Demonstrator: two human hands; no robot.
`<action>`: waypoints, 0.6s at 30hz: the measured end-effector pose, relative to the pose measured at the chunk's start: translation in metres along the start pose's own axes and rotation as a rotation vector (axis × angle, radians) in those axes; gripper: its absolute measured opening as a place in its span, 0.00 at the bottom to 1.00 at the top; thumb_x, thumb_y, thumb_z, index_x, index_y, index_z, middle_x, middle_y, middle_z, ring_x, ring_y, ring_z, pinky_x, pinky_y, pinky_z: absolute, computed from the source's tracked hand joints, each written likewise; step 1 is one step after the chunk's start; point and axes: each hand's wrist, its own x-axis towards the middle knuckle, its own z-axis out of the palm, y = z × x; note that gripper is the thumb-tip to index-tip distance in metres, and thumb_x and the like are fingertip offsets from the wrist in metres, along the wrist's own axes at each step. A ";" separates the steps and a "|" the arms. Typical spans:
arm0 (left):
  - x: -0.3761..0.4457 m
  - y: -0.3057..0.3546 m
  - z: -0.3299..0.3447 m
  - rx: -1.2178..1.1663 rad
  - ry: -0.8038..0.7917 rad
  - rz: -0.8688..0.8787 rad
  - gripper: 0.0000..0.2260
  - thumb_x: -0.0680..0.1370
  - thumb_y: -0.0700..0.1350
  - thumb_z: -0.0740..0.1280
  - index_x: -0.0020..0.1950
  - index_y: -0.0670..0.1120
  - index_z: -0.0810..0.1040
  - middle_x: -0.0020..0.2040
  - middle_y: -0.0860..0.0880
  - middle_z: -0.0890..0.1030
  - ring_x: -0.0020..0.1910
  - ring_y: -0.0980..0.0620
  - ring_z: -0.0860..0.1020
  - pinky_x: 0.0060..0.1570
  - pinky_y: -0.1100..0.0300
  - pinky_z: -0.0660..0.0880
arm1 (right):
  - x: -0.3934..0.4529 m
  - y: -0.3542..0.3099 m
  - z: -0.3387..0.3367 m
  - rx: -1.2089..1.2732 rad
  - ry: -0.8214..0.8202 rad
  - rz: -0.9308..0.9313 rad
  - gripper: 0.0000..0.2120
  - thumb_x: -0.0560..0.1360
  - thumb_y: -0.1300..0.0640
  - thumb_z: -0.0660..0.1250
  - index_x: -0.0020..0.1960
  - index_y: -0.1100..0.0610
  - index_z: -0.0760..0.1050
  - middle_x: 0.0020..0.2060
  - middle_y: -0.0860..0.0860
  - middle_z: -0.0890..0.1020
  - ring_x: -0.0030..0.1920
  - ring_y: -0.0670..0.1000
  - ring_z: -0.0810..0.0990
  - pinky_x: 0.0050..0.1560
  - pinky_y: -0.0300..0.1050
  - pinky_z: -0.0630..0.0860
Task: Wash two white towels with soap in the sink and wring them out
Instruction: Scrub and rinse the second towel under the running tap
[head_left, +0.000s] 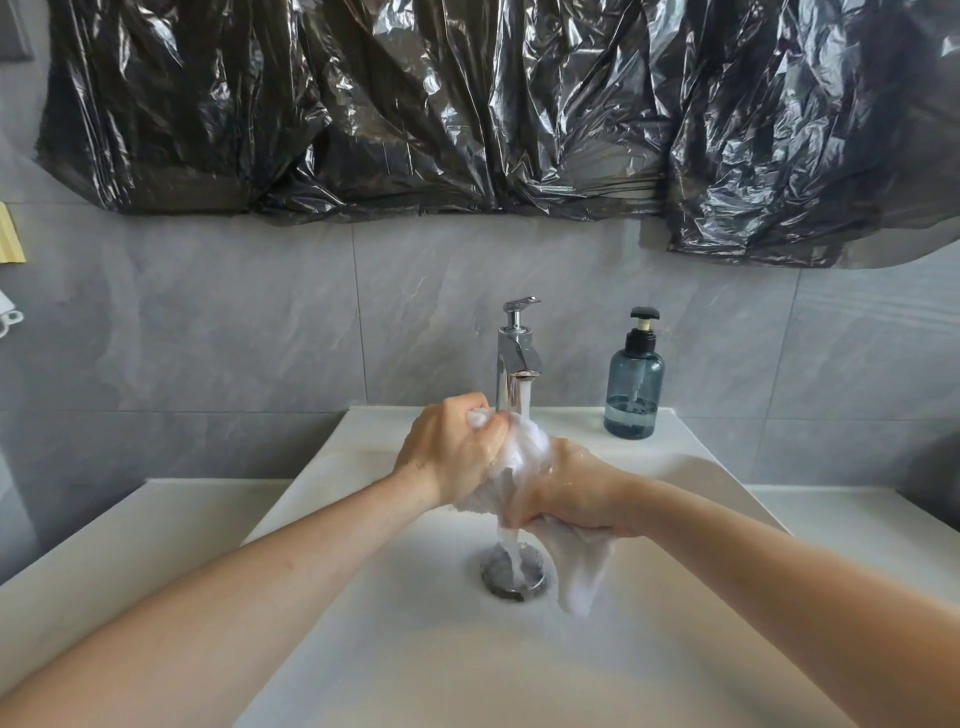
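A: What's in the white sink (363, 649)?

B: Smooth basin, a round metal drain (514, 576) in the middle, water running onto it from the chrome tap (517, 358).

A: And the hands?

B: The left hand (452, 452) is clenched round the top of a bunched, wet white towel (524, 457) under the stream. The right hand (571, 493) grips its lower part; a limp end hangs beside the drain.

A: Soap?

B: A blue-tinted pump bottle (634, 384) on the rim, right of the tap, roughly a quarter full.
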 end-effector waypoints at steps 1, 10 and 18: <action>0.000 0.000 0.000 0.007 -0.004 0.004 0.19 0.76 0.59 0.61 0.37 0.43 0.69 0.29 0.51 0.74 0.35 0.46 0.74 0.35 0.51 0.71 | 0.000 -0.001 0.001 -0.044 0.015 -0.035 0.31 0.68 0.69 0.75 0.54 0.34 0.75 0.33 0.48 0.82 0.33 0.45 0.80 0.34 0.40 0.79; 0.001 0.006 -0.002 0.020 0.016 0.059 0.14 0.71 0.53 0.59 0.31 0.47 0.62 0.25 0.54 0.68 0.31 0.48 0.67 0.31 0.55 0.61 | 0.017 0.009 0.005 -0.360 0.189 0.034 0.12 0.67 0.57 0.73 0.49 0.51 0.79 0.32 0.50 0.80 0.31 0.50 0.78 0.30 0.48 0.76; 0.004 0.006 -0.003 0.031 0.037 0.089 0.15 0.71 0.55 0.58 0.32 0.45 0.62 0.26 0.51 0.69 0.32 0.46 0.67 0.33 0.51 0.65 | 0.019 0.007 0.005 -0.471 0.216 -0.041 0.17 0.66 0.63 0.69 0.54 0.54 0.77 0.34 0.49 0.78 0.32 0.48 0.75 0.27 0.45 0.71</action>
